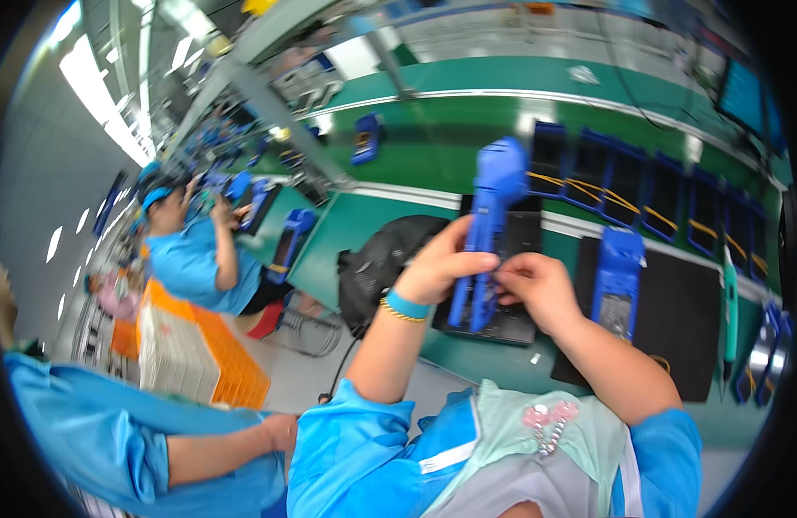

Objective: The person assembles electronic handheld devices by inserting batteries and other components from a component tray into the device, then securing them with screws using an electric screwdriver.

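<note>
My left hand is wrapped around a blue plastic housing, a long part with a wider head at its upper end. It is held upright above a black tray-like block on the bench. At its lower part, my right hand has thumb and fingers pinched together against the housing's right side; whatever they hold is too small to make out. Right of that hand, another blue housing with the same wide head lies on a black mat.
Several blue-framed black units with yellow cables line the green conveyor. A teal screwdriver-like tool is at the right. Left of my hands sits a black bag. Co-workers in blue are at left, beside orange and white crates.
</note>
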Demonstrator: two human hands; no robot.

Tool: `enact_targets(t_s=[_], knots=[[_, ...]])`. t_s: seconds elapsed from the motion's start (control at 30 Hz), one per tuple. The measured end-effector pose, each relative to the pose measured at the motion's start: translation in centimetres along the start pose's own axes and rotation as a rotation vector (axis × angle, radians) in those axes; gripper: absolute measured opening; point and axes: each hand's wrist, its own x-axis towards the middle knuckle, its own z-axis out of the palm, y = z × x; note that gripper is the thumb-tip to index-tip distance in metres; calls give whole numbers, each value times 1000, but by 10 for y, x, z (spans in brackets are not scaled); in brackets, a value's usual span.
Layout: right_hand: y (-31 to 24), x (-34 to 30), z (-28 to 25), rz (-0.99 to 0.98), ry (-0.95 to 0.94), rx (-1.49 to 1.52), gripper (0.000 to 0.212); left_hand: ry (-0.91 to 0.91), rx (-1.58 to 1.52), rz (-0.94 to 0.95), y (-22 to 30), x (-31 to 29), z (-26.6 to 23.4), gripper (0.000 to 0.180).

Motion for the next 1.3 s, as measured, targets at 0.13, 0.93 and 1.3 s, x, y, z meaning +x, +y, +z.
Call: enact_targets(t_s=[0.13,0.93,1.3], knots=[[-4,2,2,93,-37,39,8,7,84,37,-4,-1,-4,78],[-4,4,9,15,-151,-72,6,-24,-126,-29,-4,-12,-19,61],[-7,-2,6,-37,-116,-173,6,-49,-131,-17,-6,-10,-11,61]])
